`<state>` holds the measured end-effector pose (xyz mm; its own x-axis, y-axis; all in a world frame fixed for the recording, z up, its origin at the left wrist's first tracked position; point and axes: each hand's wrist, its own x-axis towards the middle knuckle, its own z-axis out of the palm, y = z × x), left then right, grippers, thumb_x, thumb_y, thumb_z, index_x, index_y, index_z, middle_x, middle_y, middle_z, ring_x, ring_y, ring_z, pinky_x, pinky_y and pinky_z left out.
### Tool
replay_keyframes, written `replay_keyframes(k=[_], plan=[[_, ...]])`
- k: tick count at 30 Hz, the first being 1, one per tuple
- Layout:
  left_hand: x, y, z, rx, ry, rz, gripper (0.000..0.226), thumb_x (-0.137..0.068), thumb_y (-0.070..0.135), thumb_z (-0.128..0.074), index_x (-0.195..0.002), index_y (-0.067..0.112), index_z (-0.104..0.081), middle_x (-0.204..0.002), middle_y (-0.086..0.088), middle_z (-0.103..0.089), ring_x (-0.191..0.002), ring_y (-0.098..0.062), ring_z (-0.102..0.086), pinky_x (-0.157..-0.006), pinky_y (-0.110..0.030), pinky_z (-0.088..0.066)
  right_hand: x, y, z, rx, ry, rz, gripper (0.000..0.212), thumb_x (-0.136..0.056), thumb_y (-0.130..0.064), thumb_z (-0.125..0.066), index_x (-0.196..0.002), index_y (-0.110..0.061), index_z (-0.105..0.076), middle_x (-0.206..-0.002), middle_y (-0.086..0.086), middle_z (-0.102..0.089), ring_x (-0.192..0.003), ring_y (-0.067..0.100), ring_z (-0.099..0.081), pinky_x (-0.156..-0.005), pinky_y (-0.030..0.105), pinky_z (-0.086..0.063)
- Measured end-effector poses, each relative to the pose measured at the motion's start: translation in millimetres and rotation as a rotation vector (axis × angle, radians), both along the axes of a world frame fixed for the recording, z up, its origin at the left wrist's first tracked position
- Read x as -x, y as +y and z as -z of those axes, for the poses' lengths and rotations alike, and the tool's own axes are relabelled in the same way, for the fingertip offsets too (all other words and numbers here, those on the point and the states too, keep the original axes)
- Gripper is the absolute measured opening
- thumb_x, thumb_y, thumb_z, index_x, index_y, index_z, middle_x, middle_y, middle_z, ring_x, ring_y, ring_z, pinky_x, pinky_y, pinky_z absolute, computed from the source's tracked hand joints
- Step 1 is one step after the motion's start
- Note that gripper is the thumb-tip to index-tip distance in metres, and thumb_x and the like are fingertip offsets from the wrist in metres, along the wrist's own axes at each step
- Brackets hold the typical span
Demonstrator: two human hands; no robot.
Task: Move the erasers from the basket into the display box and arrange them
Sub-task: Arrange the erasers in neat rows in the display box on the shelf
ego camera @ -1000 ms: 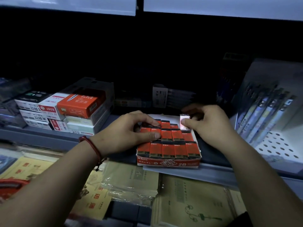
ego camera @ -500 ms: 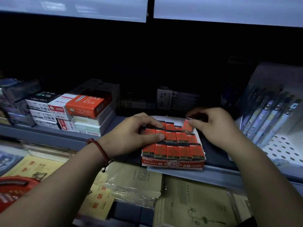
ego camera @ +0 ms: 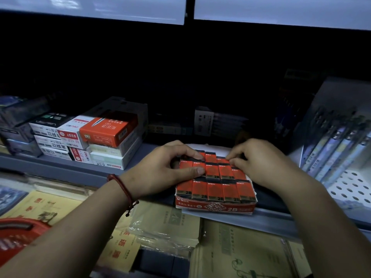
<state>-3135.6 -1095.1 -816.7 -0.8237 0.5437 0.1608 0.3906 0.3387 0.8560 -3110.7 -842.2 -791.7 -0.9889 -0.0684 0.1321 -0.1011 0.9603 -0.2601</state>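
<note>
Red 2B erasers (ego camera: 215,190) lie flat in rows in the display box (ego camera: 214,207) at the shelf (ego camera: 60,167) edge, long axes front to back, 2B ends nearest. The left hand (ego camera: 160,169) presses thumb and forefinger on the left rear rows, gripping nothing. The right hand (ego camera: 259,159) has its fingertips bunched on a back-row eraser (ego camera: 221,160); whether it grips is unclear.

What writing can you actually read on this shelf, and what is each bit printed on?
"2B": display box front and erasers
"deli": orange box
"S207", upside down: white box
"0.5": pale box
Other print is too small or blurred.
</note>
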Motion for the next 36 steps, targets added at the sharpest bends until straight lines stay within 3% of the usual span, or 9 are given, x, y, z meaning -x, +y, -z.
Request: replay_keyframes(k=[6, 9, 11, 14, 18, 24, 28, 33, 36], plan=[[1, 0, -4, 0.0, -0.016, 0.028, 0.043, -0.074, 0.042, -0.08, -0.114, 0.029, -0.072, -0.117, 0.007, -0.058, -0.106, -0.008, -0.066, -0.091, -0.031, -0.06, 2, 4, 3, 0.168, 0.044, -0.016, 0.013, -0.095, -0.027, -0.065, -0.097, -0.032, -0.077, -0.093, -0.019, -0.07, -0.088, -0.001, -0.062, -0.072, 0.017, -0.044], [2, 1, -6, 0.014, -0.029, 0.027, 0.042, -0.075, 0.036, -0.084, -0.116, 0.029, -0.072, -0.119, 0.008, -0.059, -0.105, -0.011, -0.067, -0.088, -0.034, -0.061, -5, 1, -1, 0.361, 0.051, -0.075, 0.015, -0.095, -0.037, -0.064, -0.095, -0.032, -0.078, -0.092, -0.016, -0.075, -0.09, 0.005, -0.068, -0.081, 0.028, -0.054], [2, 2, -8, 0.003, -0.053, 0.022, 0.045, -0.073, 0.036, -0.084, -0.115, 0.028, -0.072, -0.117, 0.008, -0.061, -0.102, -0.015, -0.07, -0.084, -0.037, -0.063, -12, 0, -8, 0.435, -0.047, -0.134, 0.016, -0.091, -0.042, -0.066, -0.088, -0.032, -0.078, -0.086, -0.014, -0.075, -0.085, 0.006, -0.069, -0.082, 0.035, -0.056], [3, 3, -8, -0.02, -0.074, 0.022, 0.044, -0.073, 0.032, -0.085, -0.114, 0.026, -0.073, -0.116, 0.007, -0.062, -0.099, -0.014, -0.072, -0.083, -0.037, -0.063, -17, 0, -12, 0.365, -0.153, -0.219, 0.01, -0.087, -0.038, -0.073, -0.088, -0.03, -0.077, -0.083, -0.013, -0.068, -0.076, -0.001, -0.062, -0.074, 0.026, -0.051], [5, 4, -7, -0.026, -0.082, 0.045, 0.042, -0.075, 0.029, -0.084, -0.115, 0.024, -0.073, -0.117, 0.005, -0.062, -0.101, -0.011, -0.071, -0.087, -0.033, -0.062, -18, 4, -12, 0.451, -0.124, -0.191, 0.002, -0.086, -0.031, -0.076, -0.085, -0.029, -0.077, -0.079, -0.018, -0.07, -0.073, -0.005, -0.06, -0.068, 0.014, -0.043], [8, 5, -4, -0.023, -0.078, 0.098, 0.036, -0.079, 0.029, -0.082, -0.114, 0.029, -0.073, -0.119, 0.0, -0.059, -0.106, -0.012, -0.068, -0.091, -0.033, -0.06, -17, 8, -13, 0.456, -0.154, -0.192, 0.007, -0.088, -0.034, -0.073, -0.083, -0.03, -0.075, -0.083, -0.011, -0.072, -0.076, 0.004, -0.062, -0.076, 0.03, -0.05], [8, 5, -2, -0.02, -0.067, 0.114, 0.033, -0.084, 0.023, -0.081, -0.116, 0.029, -0.072, -0.12, 0.0, -0.058, -0.108, -0.014, -0.067, -0.091, -0.036, -0.06, -18, 9, -16, 0.524, -0.244, -0.203, 0.017, -0.077, -0.039, -0.081, -0.09, -0.03, -0.077, -0.088, -0.007, -0.073, -0.078, 0.005, -0.065, -0.074, 0.024, -0.051], [8, 4, 0, -0.024, -0.066, 0.111, 0.034, -0.085, 0.022, -0.08, -0.116, 0.03, -0.071, -0.12, 0.001, -0.057, -0.108, -0.013, -0.067, -0.09, -0.034, -0.061, -10, 3, -8, 0.626, -0.153, -0.059, 0.02, -0.079, -0.025, -0.082, -0.095, -0.021, -0.072, -0.08, -0.003, -0.059, -0.068, 0.011, -0.049, -0.068, 0.026, -0.043], [8, 4, 0, -0.03, -0.062, 0.108, 0.034, -0.085, 0.023, -0.08, -0.117, 0.03, -0.071, -0.119, 0.003, -0.058, -0.108, -0.012, -0.067, -0.089, -0.033, -0.061, -6, 0, -2, 0.667, -0.023, 0.03, 0.019, -0.08, -0.027, -0.082, -0.094, -0.026, -0.069, -0.085, -0.004, -0.066, -0.07, 0.009, -0.058, -0.07, 0.022, -0.047]])
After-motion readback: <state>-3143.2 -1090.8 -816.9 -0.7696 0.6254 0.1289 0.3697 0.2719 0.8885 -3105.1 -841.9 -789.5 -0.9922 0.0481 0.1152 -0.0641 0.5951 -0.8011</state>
